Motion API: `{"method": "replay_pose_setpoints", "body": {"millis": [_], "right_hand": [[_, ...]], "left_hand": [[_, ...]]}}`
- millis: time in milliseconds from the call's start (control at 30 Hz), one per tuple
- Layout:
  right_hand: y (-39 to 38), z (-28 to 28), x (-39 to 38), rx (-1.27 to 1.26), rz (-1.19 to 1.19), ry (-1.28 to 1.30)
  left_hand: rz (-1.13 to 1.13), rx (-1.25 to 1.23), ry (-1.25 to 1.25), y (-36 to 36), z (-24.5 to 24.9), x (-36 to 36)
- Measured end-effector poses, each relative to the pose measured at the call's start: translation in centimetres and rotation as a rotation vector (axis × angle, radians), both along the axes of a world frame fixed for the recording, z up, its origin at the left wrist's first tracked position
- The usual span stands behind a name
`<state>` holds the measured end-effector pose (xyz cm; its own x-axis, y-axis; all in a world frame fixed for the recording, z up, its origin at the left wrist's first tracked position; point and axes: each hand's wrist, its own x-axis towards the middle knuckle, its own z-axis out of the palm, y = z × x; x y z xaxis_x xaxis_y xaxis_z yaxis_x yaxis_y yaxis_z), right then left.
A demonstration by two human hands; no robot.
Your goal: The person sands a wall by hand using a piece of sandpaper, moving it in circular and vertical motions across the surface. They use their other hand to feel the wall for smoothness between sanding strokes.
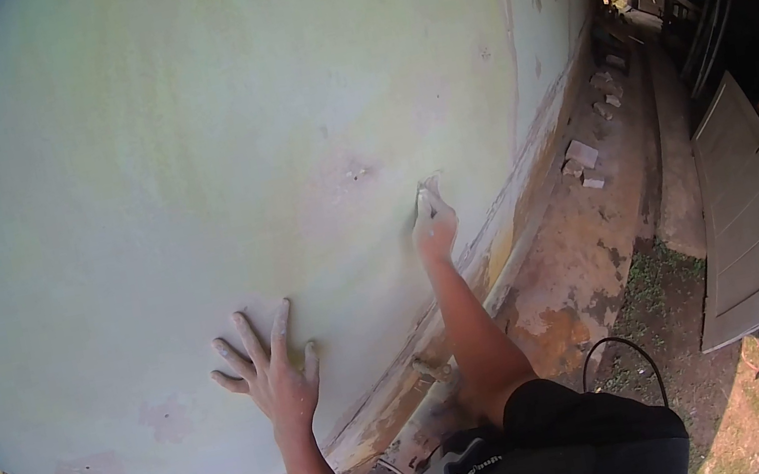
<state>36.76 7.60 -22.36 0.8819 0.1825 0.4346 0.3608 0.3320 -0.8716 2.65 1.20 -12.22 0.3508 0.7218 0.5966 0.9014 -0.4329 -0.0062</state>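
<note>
A small pale piece [422, 197] is held against the wall [181, 150] by the right hand [434, 227], just above the wall's stained lower band. The grip of that hand is closed, with the fingers pinched on the piece. What the piece is cannot be told at this size. Its long axis is seen running in line with the fingers, up the picture and leaning slightly left. Its free end is pointed away from the wrist and its broad face is laid to the plaster. The left hand [272, 378] is pressed flat on the wall lower down, well apart from the right, with its grip spread wide and nothing held.

Several faults can be judged possible. If the piece is tipped onto its narrow end, the paint could be gouged rather than met flat. If the pinch is loosened, the piece could be dropped and the knuckles dragged over the plaster. Weight appears to be leaned on the left palm, so balance could be lost if that palm slides on the dusty paint. The loose bricks [581, 156] and the black cable [622, 346] on the ground could be tripped over.
</note>
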Motion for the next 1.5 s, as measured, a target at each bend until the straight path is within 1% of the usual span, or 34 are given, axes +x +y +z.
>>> {"method": "replay_pose_setpoints", "body": {"millis": [33, 67, 133, 200, 267, 333, 367, 433, 500, 533, 567, 600, 633, 667, 733, 800, 833, 900, 933, 1033, 1100, 1200, 1300, 1400, 1433, 1500], "right_hand": [[0.5, -0.4, 2.4, -0.057, -0.009, 0.007], [0.2, 0.1, 1.8, -0.06, -0.004, 0.003], [-0.7, 2.3, 0.6, -0.134, 0.017, 0.157], [-0.7, 2.1, -6.1, 0.018, -0.046, 0.027], [-1.3, -0.6, -13.4, 0.076, -0.057, -0.226], [-4.2, -1.5, -18.9, -0.018, 0.071, -0.347], [-4.1, -1.8, -18.6, -0.016, 0.067, -0.347], [-3.6, -2.9, -15.9, 0.004, 0.005, -0.522], [-2.3, -0.8, -12.4, -0.038, -0.086, -0.255], [-1.1, -0.6, -9.2, -0.016, -0.084, -0.102], [0.0, -0.4, -5.5, -0.099, -0.164, -0.109], [-1.7, 4.2, -4.4, -0.295, -0.035, 0.085], [-3.9, 8.4, -4.9, -0.485, 0.089, 0.286], [-3.4, 7.1, -5.9, -0.488, 0.086, 0.293], [-1.0, 4.3, -8.8, -0.067, -0.074, -0.024], [-2.0, 2.6, -16.2, -0.016, -0.029, -0.185], [-2.8, 1.5, -20.0, 0.033, 0.03, -0.221], [-3.8, -0.3, -24.2, 0.028, 0.019, -0.363], [-3.2, -0.4, -24.2, 0.056, 0.005, -0.362], [-2.5, -0.7, -20.9, 0.045, -0.033, -0.3], [-2.5, -0.6, -19.3, -0.007, -0.035, -0.41], [-3.1, -0.2, -18.7, -0.028, 0.008, -0.341], [-4.0, -0.3, -20.3, -0.043, 0.042, -0.294], [-4.3, -0.9, -24.6, -0.07, 0.078, -0.31], [-4.4, -1.2, -25.4, -0.102, 0.15, -0.305], [-4.0, -1.2, -26.0, -0.163, 0.16, -0.299]], "left_hand": [[-0.016, 0.009, 0.004, 0.1, 0.0, 0.0], [-0.035, 0.019, 0.01, 0.1, 0.1, -0.2], [-0.038, 0.002, 0.006, -0.1, 0.3, -0.3], [-0.045, -0.009, -0.001, -0.1, 0.4, -0.1], [-0.051, -0.028, 0.004, -0.1, 0.4, -0.3], [-0.062, -0.049, 0.007, -0.3, 0.8, -0.4], [-0.076, -0.08, 0.014, -0.4, 0.9, -0.5], [-0.096, -0.096, 0.016, -0.2, 1.0, -0.6], [-0.107, -0.127, 0.017, -0.2, 0.9, -1.0], [-0.125, -0.109, 0.037, 0.0, 0.9, -1.0], [-0.143, -0.095, 0.062, -0.1, 0.8, -1.2], [-0.137, -0.111, 0.063, -0.2, 0.8, -1.4], [-0.171, -0.114, 0.074, -0.1, 0.9, -1.5], [-0.21, -0.109, 0.088, -0.1, 1.0, -1.7], [-0.23, -0.08, 0.083, 0.0, 0.7, -2.0], [-0.25, -0.037, 0.067, 0.2, 0.4, -1.8], [-0.277, -0.029, 0.054, 0.3, 0.1, -1.9], [-0.312, 0.012, 0.055, 0.7, -0.3, -2.6], [-0.337, 0.005, 0.072, 0.8, -0.6, -2.9], [-0.394, 0.004, 0.08, 1.0, -1.1, -3.3], [-0.423, 0.004, 0.067, 1.1, -1.4, -3.5], [-0.448, -0.07, 0.056, 0.5, -1.2, -3.8], [-0.498, -0.157, 0.001, 0.1, -0.9, -4.3], [-0.537, -0.19, -0.04, -0.1, -1.5, -5.2], [-0.538, -0.197, -0.042, -0.3, -1.6, -5.5], [-0.581, -0.183, -0.141, -0.8, -1.5, -6.0]]}}
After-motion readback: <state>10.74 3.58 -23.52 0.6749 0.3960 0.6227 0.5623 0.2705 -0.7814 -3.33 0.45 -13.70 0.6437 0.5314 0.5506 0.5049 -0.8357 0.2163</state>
